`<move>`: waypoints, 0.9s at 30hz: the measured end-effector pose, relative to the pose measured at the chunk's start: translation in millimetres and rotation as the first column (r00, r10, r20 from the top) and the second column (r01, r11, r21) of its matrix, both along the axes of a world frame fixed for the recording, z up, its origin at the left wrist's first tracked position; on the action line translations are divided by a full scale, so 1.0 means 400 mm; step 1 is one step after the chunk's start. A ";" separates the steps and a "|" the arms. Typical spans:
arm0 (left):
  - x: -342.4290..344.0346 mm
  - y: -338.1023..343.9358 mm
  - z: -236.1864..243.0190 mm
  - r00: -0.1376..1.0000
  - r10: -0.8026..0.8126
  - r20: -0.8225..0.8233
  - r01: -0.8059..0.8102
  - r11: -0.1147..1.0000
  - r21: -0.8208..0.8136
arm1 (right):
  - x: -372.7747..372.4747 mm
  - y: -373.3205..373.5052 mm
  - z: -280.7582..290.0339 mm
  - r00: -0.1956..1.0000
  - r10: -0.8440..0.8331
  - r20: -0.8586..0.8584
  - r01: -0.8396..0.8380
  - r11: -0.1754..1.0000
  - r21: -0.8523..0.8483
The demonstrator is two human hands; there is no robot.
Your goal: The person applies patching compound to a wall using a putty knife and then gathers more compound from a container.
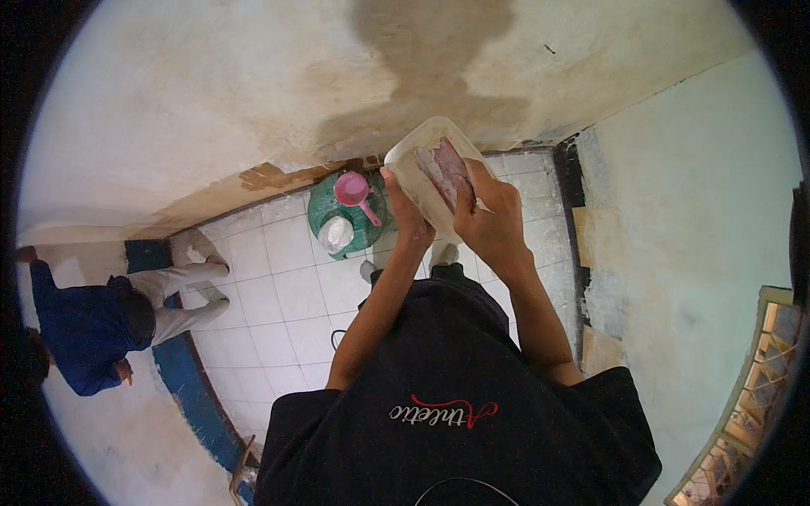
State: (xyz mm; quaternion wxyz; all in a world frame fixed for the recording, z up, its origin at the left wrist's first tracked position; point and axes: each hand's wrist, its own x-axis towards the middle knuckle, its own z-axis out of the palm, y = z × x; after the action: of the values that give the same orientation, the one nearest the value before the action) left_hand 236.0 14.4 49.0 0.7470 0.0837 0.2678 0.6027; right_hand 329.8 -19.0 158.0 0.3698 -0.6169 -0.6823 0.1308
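Note:
My left hand grips the side of an off-white plastic tub, its thumb up along the wall and its other fingers mostly hidden. Over the tub, my right hand is closed on a flat reddish scraper smeared with whitish paste. The scraper lies slanted across the tub's opening, and pale residue coats the inside. A bit of whitish stuff shows by the right fingers.
A round green stool or drum top below the wall bears a pink dipper and a white bundle. At left another person stands near the blue-banded wall. A stained wall rises ahead; a lattice window is at right.

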 end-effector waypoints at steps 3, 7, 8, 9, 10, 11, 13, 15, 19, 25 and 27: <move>0.053 -0.006 -0.012 0.999 0.024 -0.048 -0.023 1.000 0.012 | 0.036 -0.009 -0.024 1.000 0.025 0.008 -0.025 0.999 -0.041; 0.144 -0.017 -0.032 0.998 0.049 0.029 -0.048 0.999 -0.025 | 0.135 0.009 -0.097 0.999 0.004 0.048 0.000 0.996 -0.091; 0.169 -0.021 -0.025 0.999 0.043 -0.010 -0.044 0.998 -0.040 | 0.167 0.000 -0.104 0.999 -0.003 0.047 0.007 0.995 -0.095; 0.190 -0.022 -0.024 0.999 0.050 -0.012 -0.050 0.998 -0.039 | 0.194 -0.002 -0.096 1.000 0.005 -0.019 -0.006 0.997 -0.083; 0.210 -0.023 -0.023 0.997 0.072 -0.015 -0.073 0.997 -0.041 | 0.216 -0.004 -0.094 0.996 0.012 -0.084 -0.018 0.997 -0.071; 0.228 -0.023 -0.024 0.995 0.094 -0.019 -0.095 0.995 -0.042 | 0.226 -0.008 -0.097 0.996 0.018 -0.085 -0.024 0.997 -0.071; 0.262 -0.020 -0.040 0.997 0.076 0.015 -0.076 0.997 -0.033 | 0.237 -0.022 -0.100 0.999 0.050 0.003 -0.050 0.994 -0.099; 0.294 -0.019 -0.053 0.997 0.060 0.050 -0.059 0.998 -0.024 | 0.284 -0.002 -0.118 0.999 0.038 0.012 -0.037 0.996 -0.081; 0.350 -0.023 -0.071 0.998 0.057 -0.008 -0.058 0.994 -0.090 | 0.359 -0.007 -0.099 0.998 0.044 -0.052 -0.044 0.999 -0.007; 0.407 -0.022 -0.043 0.999 0.019 -0.046 -0.022 0.998 -0.052 | 0.414 0.007 -0.122 0.999 0.010 -0.052 -0.015 0.996 -0.084; 0.420 -0.022 -0.051 0.999 -0.010 -0.046 0.007 0.997 -0.077 | 0.417 -0.010 -0.099 0.998 0.015 -0.060 -0.015 1.000 -0.009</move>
State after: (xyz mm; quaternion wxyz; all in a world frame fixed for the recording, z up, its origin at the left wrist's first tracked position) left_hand 403.9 5.7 28.5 0.7458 0.0701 0.3075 0.5867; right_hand 496.7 -22.9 118.5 0.3859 -0.6094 -0.6750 0.1552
